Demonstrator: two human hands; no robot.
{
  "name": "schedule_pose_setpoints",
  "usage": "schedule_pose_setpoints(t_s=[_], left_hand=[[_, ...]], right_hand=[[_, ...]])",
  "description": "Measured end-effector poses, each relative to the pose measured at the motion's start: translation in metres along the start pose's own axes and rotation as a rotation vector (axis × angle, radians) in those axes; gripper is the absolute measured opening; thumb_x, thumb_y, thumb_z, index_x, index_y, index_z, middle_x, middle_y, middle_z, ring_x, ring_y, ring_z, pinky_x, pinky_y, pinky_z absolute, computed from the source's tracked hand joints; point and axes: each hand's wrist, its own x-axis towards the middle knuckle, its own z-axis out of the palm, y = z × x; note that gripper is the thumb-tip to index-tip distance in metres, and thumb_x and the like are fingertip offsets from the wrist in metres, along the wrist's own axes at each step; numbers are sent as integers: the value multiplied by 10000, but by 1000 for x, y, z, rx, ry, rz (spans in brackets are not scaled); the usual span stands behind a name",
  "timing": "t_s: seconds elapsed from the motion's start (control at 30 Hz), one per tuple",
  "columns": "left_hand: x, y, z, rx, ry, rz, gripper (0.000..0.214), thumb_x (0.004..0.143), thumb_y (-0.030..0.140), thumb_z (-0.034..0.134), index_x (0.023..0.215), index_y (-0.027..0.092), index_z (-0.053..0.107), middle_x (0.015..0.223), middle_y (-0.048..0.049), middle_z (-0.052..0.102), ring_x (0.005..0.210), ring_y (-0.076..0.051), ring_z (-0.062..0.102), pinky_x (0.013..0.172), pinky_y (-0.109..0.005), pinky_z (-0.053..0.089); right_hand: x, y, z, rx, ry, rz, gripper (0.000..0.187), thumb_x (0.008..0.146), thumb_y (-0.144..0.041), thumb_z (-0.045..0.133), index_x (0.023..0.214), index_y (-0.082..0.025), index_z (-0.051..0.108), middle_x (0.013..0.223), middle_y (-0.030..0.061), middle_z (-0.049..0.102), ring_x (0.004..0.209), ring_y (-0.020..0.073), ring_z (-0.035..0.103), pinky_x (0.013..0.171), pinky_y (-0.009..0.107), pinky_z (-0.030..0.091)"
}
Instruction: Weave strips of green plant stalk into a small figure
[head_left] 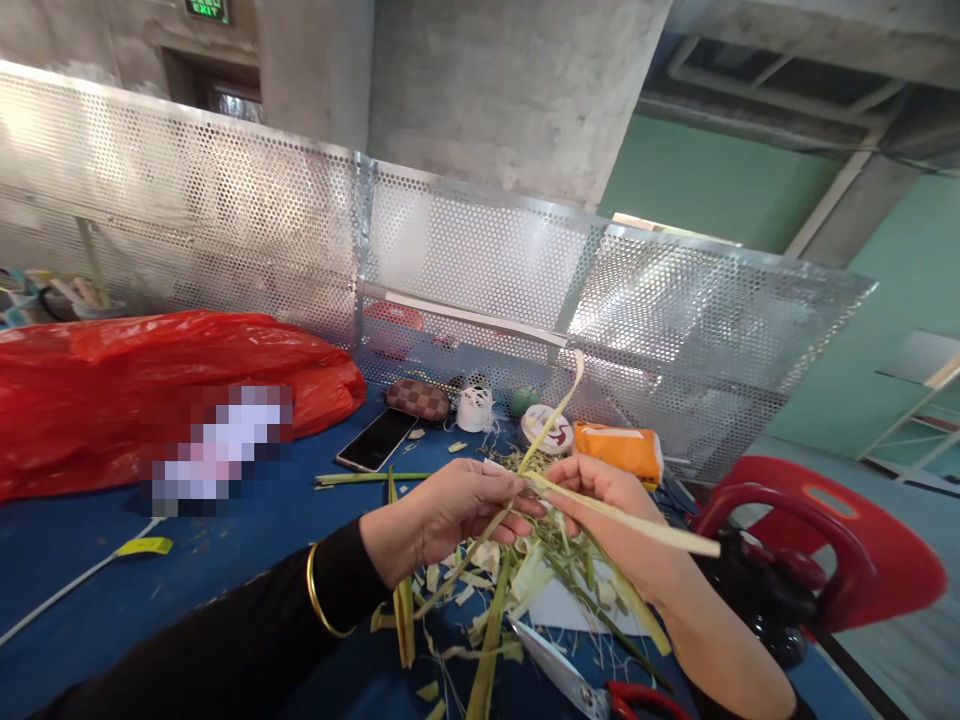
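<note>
Over a heap of cut plant scraps (480,580), my two hands meet at a crossing of pale yellow-green leaf strips (553,425). My left hand (457,505) pinches the strips between thumb and fingers. Against the same crossing close the fingers of my right hand (611,500). One strip end rises up and curls, another reaches right across my right hand, and a third hangs down under my left hand. Scissors (562,670) with red handles lie partly open at the front edge of view. Longer green stalks (491,640) lie beside them.
Behind my hands are a phone (377,440), a checkered case (417,398), a spool of white thread (475,408), a round tape roll (546,428) and an orange packet (619,450). Left lies a red plastic bag (180,350); right, a black pot with a red handle (780,570).
</note>
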Motion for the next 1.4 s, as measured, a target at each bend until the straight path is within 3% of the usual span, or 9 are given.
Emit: schedule_pose_setpoints(t_s=[0.23,0.43,0.57,0.7,0.77,0.83,1.07,1.27,1.4], left_hand=[[5,-5,2,-29,170,71,122,825,180,631,834,81,701,745,-95,712,543,-94,640,498,-164,467],[7,-6,4,-209,168,122,145,873,145,553,821,86,675,741,-63,681,514,-65,606,432,-134,430],[8,-7,6,-291,166,58,166,882,140,541,784,84,662,648,-44,645,506,-59,587,502,-134,474],[9,-9,5,-254,128,72,140,863,126,558,817,77,681,693,-56,674,533,-68,605,544,-149,496],[8,-10,6,-240,92,56,131,854,116,562,841,78,687,697,-56,681,549,-75,620,539,-151,492],[7,-11,6,-238,56,33,140,858,126,558,830,75,685,708,-59,684,548,-75,624,533,-150,489],[4,-10,9,-260,118,69,114,855,144,582,912,79,656,812,-65,694,546,-71,625,506,-156,483],[7,-10,8,-347,30,126,123,859,128,559,930,103,656,774,-25,667,533,-56,599,509,-149,470],[7,-10,8,-417,-48,142,98,843,102,560,876,104,652,738,-12,642,535,-60,596,508,-149,475]], right_hand=[[-3,-1,6,-191,-77,10,105,737,-239,646,823,-207,596,638,-53,590,541,112,524,505,224,397],[-1,2,12,-361,-15,-46,182,703,-201,675,683,-218,494,549,-78,532,517,120,466,493,225,318],[1,4,9,-365,-73,-91,164,705,-222,699,787,-217,557,636,-51,606,586,146,550,548,250,404],[-1,4,9,-329,34,-319,433,736,-281,718,1143,-229,581,899,19,658,795,183,617,761,318,489],[-2,3,10,-317,83,-449,313,830,-279,627,1140,-236,616,949,39,658,849,184,618,811,324,483],[-3,3,11,-297,121,-504,173,885,-260,548,994,-227,678,904,40,674,829,180,624,796,314,481],[3,9,9,10,305,-253,240,867,-369,575,703,-204,633,576,-27,562,599,144,535,641,273,436],[13,16,8,245,283,-111,247,758,-415,686,700,-179,644,574,-30,547,543,129,506,572,268,413],[23,27,10,402,159,72,309,655,-424,761,749,-164,622,570,-38,553,510,106,479,520,240,385]])
